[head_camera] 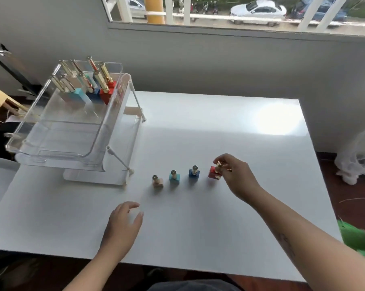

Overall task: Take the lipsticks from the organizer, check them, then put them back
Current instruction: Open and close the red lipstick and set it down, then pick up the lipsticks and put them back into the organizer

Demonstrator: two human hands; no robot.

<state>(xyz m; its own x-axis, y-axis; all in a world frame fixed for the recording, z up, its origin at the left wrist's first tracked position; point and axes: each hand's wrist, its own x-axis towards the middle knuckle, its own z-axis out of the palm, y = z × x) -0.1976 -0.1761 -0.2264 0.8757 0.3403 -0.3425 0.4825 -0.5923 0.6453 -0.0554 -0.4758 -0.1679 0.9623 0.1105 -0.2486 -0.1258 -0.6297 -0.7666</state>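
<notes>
Right hand is out over the middle of the flat white worktop, thumb and fingertips pinching the gold cap of the red square-based lipstick. That one stands upright at the right end of a row of four. Running left from it, each a little apart from its neighbour, come the blue square-based lipstick, the teal square-based lipstick and the pale beige square-based lipstick. All three are upright, gold caps on top, nobody touching them. The row runs roughly parallel to the near edge. Left hand sits palm down closer to that near edge, left of the row and well apart from the beige one, fingers loosely bent and holding nothing. Whether it rests on the surface or hangs just above, I cannot tell. Over at the far left corner stands the clear plastic tiered organizer on thin white legs. At the back of its upper tray a cluster of gold-capped lipsticks leans packed side by side, with teal, blue and red bases showing. Beyond the far edge is a grey wall with a wide window.
</notes>
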